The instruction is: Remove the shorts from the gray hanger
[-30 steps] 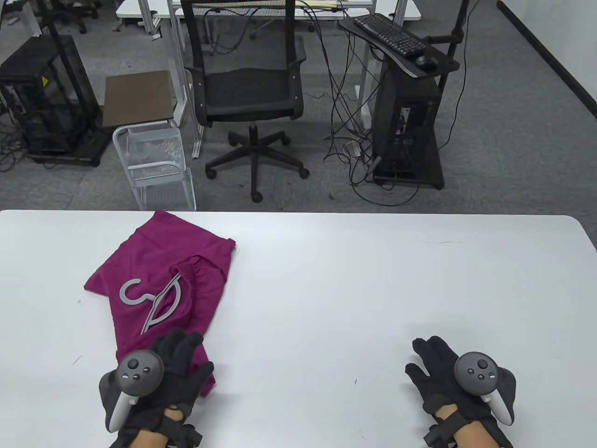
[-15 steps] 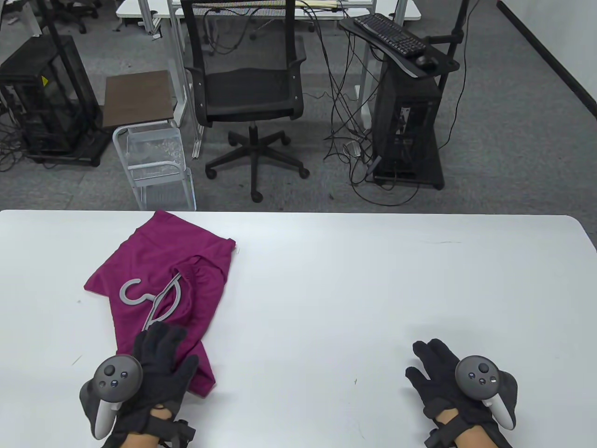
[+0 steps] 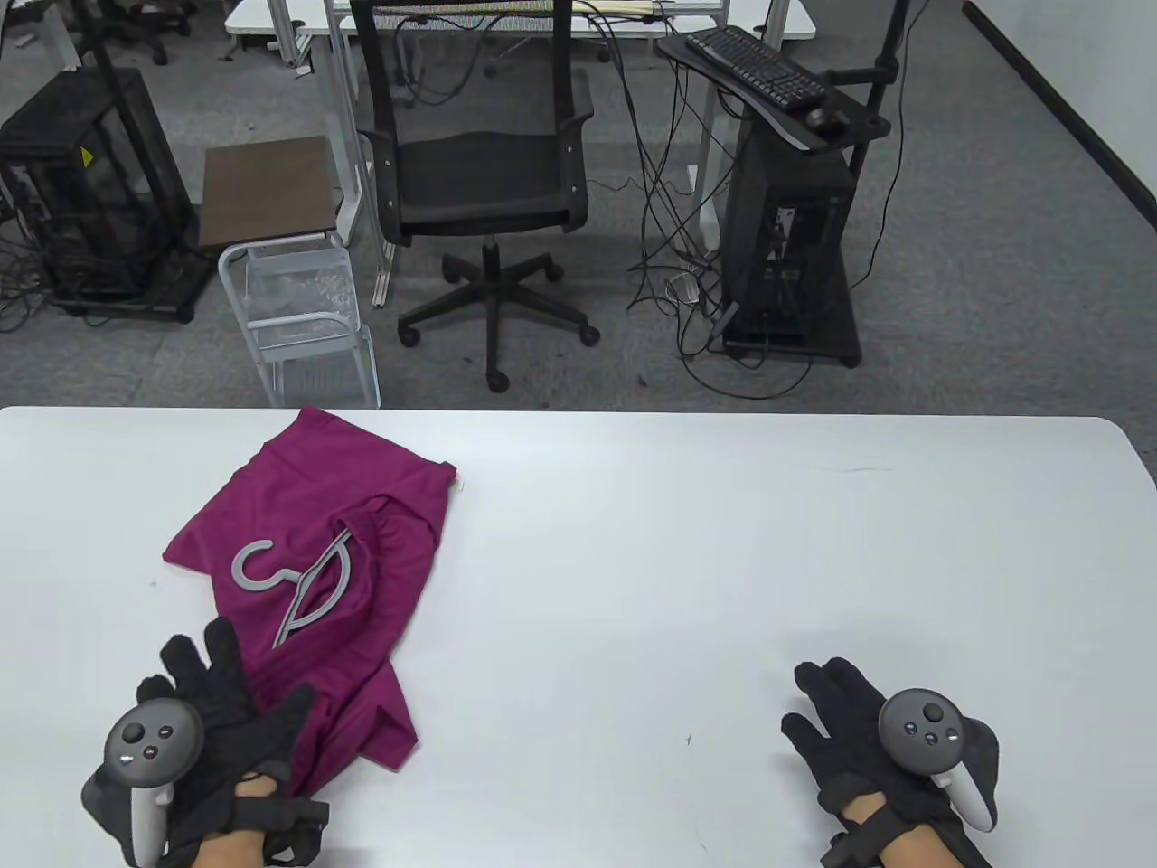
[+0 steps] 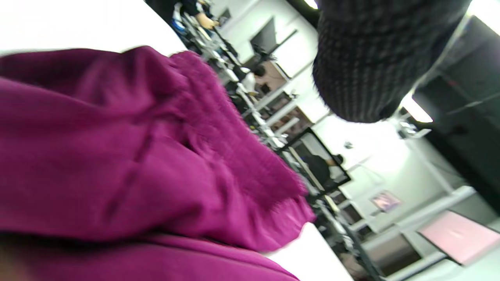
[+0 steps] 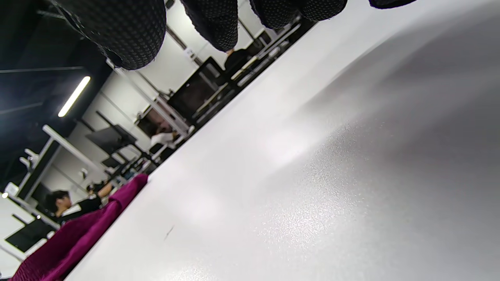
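Observation:
Magenta shorts (image 3: pixel 316 533) lie crumpled on the left of the white table (image 3: pixel 687 561). A gray hanger (image 3: pixel 298 579) lies on top of them, its hook to the left and one arm tucked under a fold of cloth. My left hand (image 3: pixel 221 692) is at the near left edge of the shorts, fingers spread and open, its thumb resting on the cloth. The left wrist view shows the magenta cloth (image 4: pixel 136 164) close up and one gloved fingertip (image 4: pixel 363 66) above it. My right hand (image 3: pixel 836 714) rests flat and open on the bare table at the right, holding nothing.
Beyond the table's far edge stand a black office chair (image 3: pixel 484 172), a small white cart (image 3: pixel 289 289) and a black computer stand (image 3: pixel 795 208) with cables on the floor. The shorts also show far off in the right wrist view (image 5: pixel 78 230).
My left hand has slid left and toward me, from on top of the shorts' near end to their left edge, fingers spreading. The shorts, hanger and right hand have hardly moved.

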`<state>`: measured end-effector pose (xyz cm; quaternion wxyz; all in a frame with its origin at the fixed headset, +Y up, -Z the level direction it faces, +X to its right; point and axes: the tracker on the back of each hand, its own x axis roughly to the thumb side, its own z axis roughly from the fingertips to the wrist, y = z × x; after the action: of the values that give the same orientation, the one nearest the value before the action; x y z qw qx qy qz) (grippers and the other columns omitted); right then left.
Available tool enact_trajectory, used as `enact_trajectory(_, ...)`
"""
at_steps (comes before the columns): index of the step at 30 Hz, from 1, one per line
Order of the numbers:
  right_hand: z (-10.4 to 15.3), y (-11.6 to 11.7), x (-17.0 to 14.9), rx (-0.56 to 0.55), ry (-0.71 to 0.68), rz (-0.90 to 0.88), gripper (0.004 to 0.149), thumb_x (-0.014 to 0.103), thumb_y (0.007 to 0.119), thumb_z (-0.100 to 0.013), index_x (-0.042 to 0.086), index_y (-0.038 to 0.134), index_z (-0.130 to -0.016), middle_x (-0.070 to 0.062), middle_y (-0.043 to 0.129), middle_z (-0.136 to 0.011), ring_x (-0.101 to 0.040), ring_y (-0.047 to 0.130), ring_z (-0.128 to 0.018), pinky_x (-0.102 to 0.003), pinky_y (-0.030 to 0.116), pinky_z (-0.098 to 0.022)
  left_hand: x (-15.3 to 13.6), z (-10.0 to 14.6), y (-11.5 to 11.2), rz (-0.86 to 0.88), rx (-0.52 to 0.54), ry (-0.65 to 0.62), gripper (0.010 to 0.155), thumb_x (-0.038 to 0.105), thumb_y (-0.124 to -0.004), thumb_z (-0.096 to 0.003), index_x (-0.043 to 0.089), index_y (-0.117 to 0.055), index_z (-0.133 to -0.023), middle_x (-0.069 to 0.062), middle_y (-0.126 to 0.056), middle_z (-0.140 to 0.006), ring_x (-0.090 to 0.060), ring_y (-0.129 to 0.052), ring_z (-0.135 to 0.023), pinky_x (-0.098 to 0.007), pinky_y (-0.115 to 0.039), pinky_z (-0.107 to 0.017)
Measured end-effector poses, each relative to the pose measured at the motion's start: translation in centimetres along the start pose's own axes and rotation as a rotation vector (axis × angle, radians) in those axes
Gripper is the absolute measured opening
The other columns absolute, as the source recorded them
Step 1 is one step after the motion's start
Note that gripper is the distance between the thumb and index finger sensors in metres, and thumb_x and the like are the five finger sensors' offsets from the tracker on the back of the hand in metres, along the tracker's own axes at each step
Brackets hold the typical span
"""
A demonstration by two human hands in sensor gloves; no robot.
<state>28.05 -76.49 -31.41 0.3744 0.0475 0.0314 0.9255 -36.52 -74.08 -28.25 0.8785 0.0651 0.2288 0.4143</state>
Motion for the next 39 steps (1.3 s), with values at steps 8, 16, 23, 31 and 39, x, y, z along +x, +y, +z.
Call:
enact_trajectory(8, -0.2, 0.4, 0.1, 0.027, 0.007, 0.009, 0.07, 0.046, 0.075, -0.052, 0.016, 0.05, -0.11, -0.019, 0.034, -0.115, -0.052, 0.033, -0.102, -0.077, 0.041, -0.065, -2.4, -1.0, -0.3, -0.107, -0.007, 0.281, 0.124, 0.054, -0.103, -0.0233, 0.027, -0.019, -0.111, -0.011, 0.034, -0.093, -0.051, 0.017, -0.097, -0.078, -0.002, -0.065)
enact_trajectory(16, 0.0, 0.3, 0.0, 0.03, 0.018, 0.009, 0.069, 0.045, 0.075, -0.052, 0.015, 0.052, -0.109, -0.02, 0.035, -0.115, -0.052, 0.034, -0.102, -0.077, 0.041, -0.065, -2.3, -1.4, -2.6, -0.354, -0.118, 0.41, 0.111, 0.059, -0.099, -0.024, 0.029, -0.029, -0.105, -0.012, 0.029, -0.098, -0.05, 0.016, -0.097, -0.075, -0.005, -0.068)
enact_trajectory(23, 0.1, 0.4, 0.1, 0.037, 0.023, 0.012, 0.069, 0.045, 0.075, -0.052, 0.015, 0.053, -0.109, -0.02, 0.035, -0.115, -0.052, 0.034, -0.102, -0.077, 0.041, -0.065, -1.6, -1.6, -3.6, -0.417, -0.12, 0.386, 0.081, 0.057, -0.098, -0.0252, 0.034, -0.058, -0.092, -0.008, 0.002, -0.117, -0.047, 0.013, -0.1, -0.073, -0.007, -0.07)
enact_trajectory(31, 0.1, 0.5, 0.2, 0.049, 0.027, 0.011, 0.068, 0.045, 0.075, -0.052, 0.015, 0.053, -0.109, -0.02, 0.036, -0.115, -0.053, 0.034, -0.102, -0.077, 0.042, -0.065, -2.0, -2.3, -3.9, -0.301, -0.146, 0.393, 0.078, 0.055, -0.099, -0.0274, 0.037, -0.067, -0.096, -0.008, -0.009, -0.121, -0.048, 0.008, -0.102, -0.072, -0.008, -0.071)
enact_trajectory(39, 0.1, 0.4, 0.3, 0.053, 0.024, 0.004, 0.068, 0.045, 0.075, -0.052, 0.015, 0.053, -0.109, -0.02, 0.036, -0.115, -0.052, 0.034, -0.102, -0.077, 0.041, -0.065, -0.4, -1.8, -2.6, -0.129, -0.016, 0.209, 0.041, 0.053, -0.088, -0.037, 0.049, -0.073, -0.075, 0.003, -0.052, -0.108, -0.032, -0.044, -0.096, -0.071, -0.018, -0.075)
